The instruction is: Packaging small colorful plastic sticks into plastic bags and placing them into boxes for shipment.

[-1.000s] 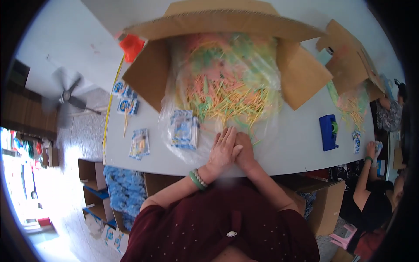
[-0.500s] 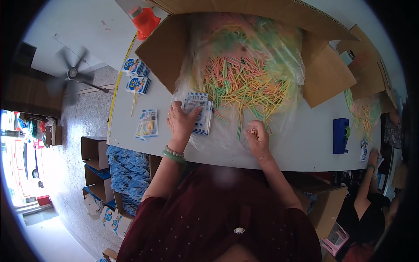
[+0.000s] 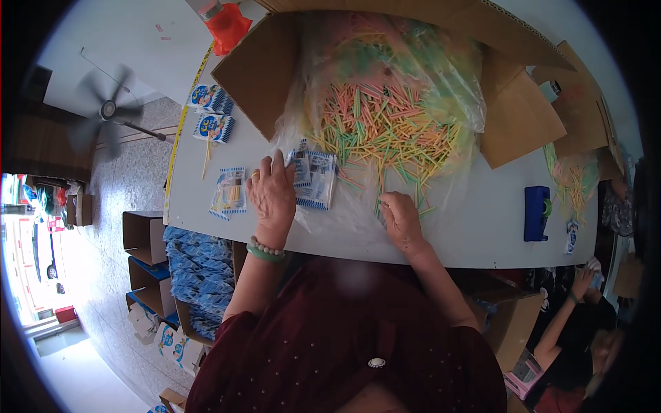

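My left hand [image 3: 273,196] lies palm down with its fingers apart, beside a stack of clear packets [image 3: 320,184] with blue-and-white striped ends. The topmost packets are skewed, and their left edge meets my fingers. My right hand [image 3: 404,224] is closed at the near edge of a big heap of thin pastel sticks [image 3: 385,131]. Its fingers curl round a few sticks, whose ends showed a moment ago; the back of the hand hides them now. The heap spreads over clear plastic inside an opened cardboard box [image 3: 251,76].
Packets filled with sticks [image 3: 228,193] lie left of my left hand. Small blue-and-white boxes [image 3: 215,127] stand at the table's left edge. A blue tape dispenser [image 3: 537,215] is on the right. Below the table a carton holds blue packets [image 3: 203,275]. Another person's arm [image 3: 561,323] is at far right.
My left hand has drawn left off the packet stack, and the top packets have shifted. My right hand has turned knuckles-up and shifted slightly toward the sticks. The other person's hands have left the table edge.
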`<state>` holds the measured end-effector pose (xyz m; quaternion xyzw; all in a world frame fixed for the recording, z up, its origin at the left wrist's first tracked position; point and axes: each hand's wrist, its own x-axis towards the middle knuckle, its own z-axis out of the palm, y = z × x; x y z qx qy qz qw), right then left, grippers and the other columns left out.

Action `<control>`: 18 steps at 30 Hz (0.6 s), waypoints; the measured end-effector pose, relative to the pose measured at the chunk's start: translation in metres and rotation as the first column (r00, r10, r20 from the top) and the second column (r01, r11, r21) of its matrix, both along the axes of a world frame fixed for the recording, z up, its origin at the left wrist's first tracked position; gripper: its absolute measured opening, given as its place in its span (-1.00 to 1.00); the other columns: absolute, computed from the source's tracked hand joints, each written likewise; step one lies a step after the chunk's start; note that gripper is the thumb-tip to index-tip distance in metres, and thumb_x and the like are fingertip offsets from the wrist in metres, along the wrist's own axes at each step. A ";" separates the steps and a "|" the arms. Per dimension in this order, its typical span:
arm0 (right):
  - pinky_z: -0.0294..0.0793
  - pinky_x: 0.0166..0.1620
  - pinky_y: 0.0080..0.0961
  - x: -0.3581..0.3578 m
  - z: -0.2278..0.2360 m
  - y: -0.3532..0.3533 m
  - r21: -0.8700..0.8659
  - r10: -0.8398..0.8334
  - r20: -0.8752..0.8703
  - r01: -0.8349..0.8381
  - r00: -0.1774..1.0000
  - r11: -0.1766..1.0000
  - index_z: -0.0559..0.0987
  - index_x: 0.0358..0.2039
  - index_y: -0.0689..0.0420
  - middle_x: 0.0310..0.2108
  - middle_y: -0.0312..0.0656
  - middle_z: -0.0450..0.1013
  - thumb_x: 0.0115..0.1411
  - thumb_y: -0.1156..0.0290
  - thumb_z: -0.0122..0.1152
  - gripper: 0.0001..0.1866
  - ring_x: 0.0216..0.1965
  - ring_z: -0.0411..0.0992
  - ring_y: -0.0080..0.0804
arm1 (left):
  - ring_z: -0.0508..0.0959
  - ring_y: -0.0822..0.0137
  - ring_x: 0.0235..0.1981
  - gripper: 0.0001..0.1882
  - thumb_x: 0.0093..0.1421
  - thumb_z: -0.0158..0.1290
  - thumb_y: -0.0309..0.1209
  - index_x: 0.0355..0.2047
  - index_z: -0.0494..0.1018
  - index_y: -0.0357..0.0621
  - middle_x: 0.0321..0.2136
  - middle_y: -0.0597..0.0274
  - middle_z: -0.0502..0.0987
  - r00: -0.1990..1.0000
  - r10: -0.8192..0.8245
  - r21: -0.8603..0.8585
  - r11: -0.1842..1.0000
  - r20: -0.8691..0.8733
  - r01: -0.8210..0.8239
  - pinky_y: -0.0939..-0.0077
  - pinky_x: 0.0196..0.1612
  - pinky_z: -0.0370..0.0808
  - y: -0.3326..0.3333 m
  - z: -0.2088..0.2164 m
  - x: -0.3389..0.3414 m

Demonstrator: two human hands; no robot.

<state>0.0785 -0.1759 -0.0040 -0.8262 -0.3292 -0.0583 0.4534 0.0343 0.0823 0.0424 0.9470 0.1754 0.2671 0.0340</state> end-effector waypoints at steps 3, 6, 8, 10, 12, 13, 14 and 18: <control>0.35 -0.37 -0.44 0.004 0.001 0.001 -0.037 -0.017 0.115 0.021 0.993 0.999 0.44 -0.24 0.17 -0.42 -0.11 0.39 0.14 0.56 0.11 -0.84 -0.44 0.37 -0.26 | 0.51 0.04 -0.45 -0.83 0.16 0.06 -0.35 -0.33 0.53 -0.20 -0.34 0.08 0.50 0.986 -0.090 -0.266 0.956 0.143 0.126 0.33 -0.29 0.39 -0.018 0.030 0.000; 0.33 -0.44 -0.48 0.005 0.029 0.005 0.275 0.037 -0.601 0.163 0.798 0.947 0.44 -0.26 0.20 -0.48 -0.16 0.37 0.17 0.51 0.09 -0.88 -0.55 0.30 -0.43 | 0.47 0.29 -0.53 -0.96 0.12 0.08 -0.54 -0.42 0.53 -0.21 -0.49 0.23 0.50 0.959 -0.207 -0.658 0.698 0.192 0.283 0.56 -0.46 0.35 -0.031 0.031 -0.002; 0.32 -0.47 -0.54 0.007 0.062 0.016 0.258 0.033 -0.542 0.129 0.840 0.957 0.44 -0.28 0.20 -0.54 -0.19 0.33 0.17 0.50 0.08 -0.89 -0.59 0.24 -0.53 | 0.39 0.55 -0.55 -0.92 0.11 0.08 -0.58 -0.53 0.48 -0.20 -0.60 0.42 0.45 0.968 -0.163 -0.957 -0.250 0.190 0.146 0.63 -0.48 0.29 -0.055 0.028 0.000; 0.34 -0.46 -0.50 0.011 0.052 0.014 0.141 -0.082 -0.466 0.165 0.881 0.976 0.45 -0.28 0.20 -0.55 -0.17 0.36 0.16 0.47 0.10 -0.87 -0.58 0.29 -0.47 | 0.34 0.68 -0.52 -0.90 0.10 0.07 -0.61 -0.54 0.48 -0.17 -0.57 0.51 0.45 0.959 -0.191 -0.958 -0.235 0.209 0.162 0.67 -0.47 0.27 -0.049 0.004 -0.003; 0.35 -0.45 -0.47 0.015 0.036 0.010 0.027 -0.181 -0.367 0.205 0.913 0.978 0.45 -0.28 0.20 -0.57 -0.15 0.38 0.15 0.44 0.12 -0.85 -0.58 0.34 -0.40 | 0.51 0.56 -0.48 -0.87 0.12 -0.01 -0.61 -0.42 0.54 -0.21 -0.45 0.38 0.58 0.969 -0.124 -0.976 -0.064 0.215 0.209 0.63 -0.34 0.46 -0.039 -0.002 -0.002; 0.38 -0.43 -0.40 0.016 0.026 0.006 -0.119 -0.259 -0.350 0.232 0.900 0.965 0.45 -0.29 0.19 -0.54 -0.12 0.42 0.13 0.39 0.13 -0.83 -0.54 0.40 -0.31 | 0.55 0.51 -0.38 -0.86 0.09 -0.03 -0.66 -0.44 0.51 -0.20 -0.39 0.33 0.59 0.970 -0.072 -0.961 -0.171 0.230 0.216 0.61 -0.25 0.47 -0.043 0.015 0.002; 0.41 -0.41 -0.33 0.016 0.021 0.004 -0.259 -0.327 -0.324 0.249 0.888 0.933 0.45 -0.31 0.19 -0.52 -0.10 0.46 0.12 0.34 0.15 -0.80 -0.49 0.46 -0.22 | 0.55 0.51 -0.38 -0.86 0.09 -0.03 -0.66 -0.44 0.51 -0.20 -0.39 0.33 0.59 0.971 -0.075 -0.961 -0.177 0.226 0.210 0.61 -0.25 0.47 -0.044 0.018 0.001; 0.44 -0.37 -0.20 0.013 0.022 0.031 -0.552 -0.383 -0.248 0.195 0.890 0.811 0.43 -0.36 0.21 -0.49 -0.05 0.50 0.09 0.26 0.17 -0.73 -0.43 0.50 -0.06 | 0.50 0.36 -0.12 -0.86 -0.04 0.05 -0.70 -0.47 0.42 -0.22 -0.14 0.17 0.54 0.760 -0.585 -0.948 -0.054 0.284 0.312 0.50 -0.07 0.41 -0.046 0.000 -0.009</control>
